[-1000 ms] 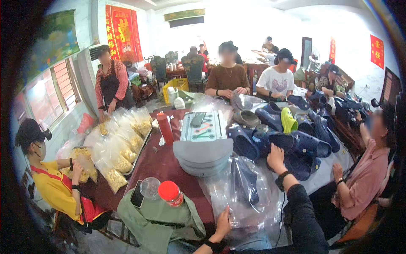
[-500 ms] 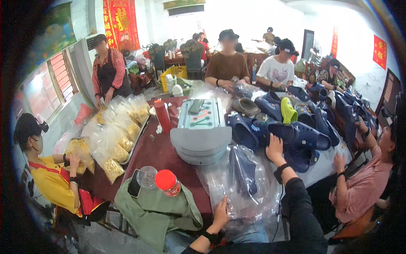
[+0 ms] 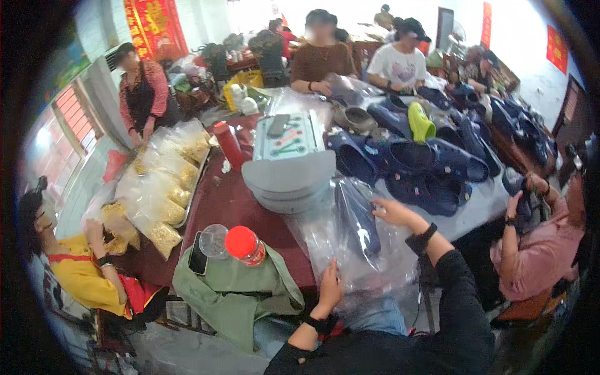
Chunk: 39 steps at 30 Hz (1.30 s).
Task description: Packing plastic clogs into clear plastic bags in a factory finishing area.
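Observation:
A dark blue clog (image 3: pixel 357 219) lies inside a clear plastic bag (image 3: pixel 312 232) in front of me. My left hand (image 3: pixel 331 286) pinches the bag's near left edge. At the bag's upper right, my right hand (image 3: pixel 400 214) has its fingers closed on the plastic, beside the clog. Just beyond it is a heap of navy clogs (image 3: pixel 428 194), some with small charms. One lime green clog (image 3: pixel 420 122) stands out among them.
A grey stack of trays (image 3: pixel 284 178) stands left of the bag. Nearer, a green cloth (image 3: pixel 240 297) carries a red-lidded jar (image 3: pixel 245 245), a clear cup (image 3: pixel 214 241) and a phone (image 3: pixel 199 253). Filled bags (image 3: pixel 164 209) lie far left. Co-workers sit and stand around the table.
My right hand has come back from the clog heap to the bag and closed on it. My left hand stays at the bag's edge. The view has shifted slightly.

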Motion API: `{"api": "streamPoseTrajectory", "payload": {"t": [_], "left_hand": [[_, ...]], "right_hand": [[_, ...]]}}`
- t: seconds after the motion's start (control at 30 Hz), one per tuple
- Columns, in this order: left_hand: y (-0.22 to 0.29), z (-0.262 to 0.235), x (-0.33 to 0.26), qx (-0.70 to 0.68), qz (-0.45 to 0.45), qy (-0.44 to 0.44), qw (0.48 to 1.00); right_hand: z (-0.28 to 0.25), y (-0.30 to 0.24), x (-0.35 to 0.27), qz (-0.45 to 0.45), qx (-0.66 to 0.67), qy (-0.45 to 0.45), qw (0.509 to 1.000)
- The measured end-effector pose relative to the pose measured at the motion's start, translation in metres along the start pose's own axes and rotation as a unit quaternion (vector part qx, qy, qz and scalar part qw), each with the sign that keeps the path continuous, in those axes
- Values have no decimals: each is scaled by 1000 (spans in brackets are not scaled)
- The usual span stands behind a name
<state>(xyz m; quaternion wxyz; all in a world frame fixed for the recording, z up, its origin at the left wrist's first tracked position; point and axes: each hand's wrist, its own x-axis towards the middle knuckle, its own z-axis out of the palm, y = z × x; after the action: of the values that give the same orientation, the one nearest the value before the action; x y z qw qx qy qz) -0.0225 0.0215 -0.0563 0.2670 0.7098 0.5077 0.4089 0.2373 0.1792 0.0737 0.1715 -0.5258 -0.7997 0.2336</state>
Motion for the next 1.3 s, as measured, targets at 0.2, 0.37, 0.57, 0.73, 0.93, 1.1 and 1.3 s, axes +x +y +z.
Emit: {"api": "streamPoseTrajectory", "payload": {"t": [0.2, 0.37, 0.57, 0.73, 0.93, 1.1, 1.3], "left_hand": [[11, -5, 8, 13, -21, 2, 1000], [8, -4, 3, -2, -46, 1, 999], [11, -6, 3, 1, -70, -16, 997], [26, -8, 8, -31, -101, -31, 994], [18, -11, 3, 15, -52, -22, 998], [20, -12, 3, 22, -39, -27, 999], [16, -11, 5, 31, 0, -16, 999]], "right_hand": [[-17, 19, -21, 25, -63, 87, 994], [-23, 24, -52, 94, -55, 194, 975], [-26, 72, -57, 139, -78, 515, 842], [-23, 91, -50, 291, -107, 339, 888], [6, 66, -47, 275, -87, 365, 885], [4, 57, -58, 256, -69, 334, 905], [-1, 43, -58, 255, -29, 371, 892]]}}
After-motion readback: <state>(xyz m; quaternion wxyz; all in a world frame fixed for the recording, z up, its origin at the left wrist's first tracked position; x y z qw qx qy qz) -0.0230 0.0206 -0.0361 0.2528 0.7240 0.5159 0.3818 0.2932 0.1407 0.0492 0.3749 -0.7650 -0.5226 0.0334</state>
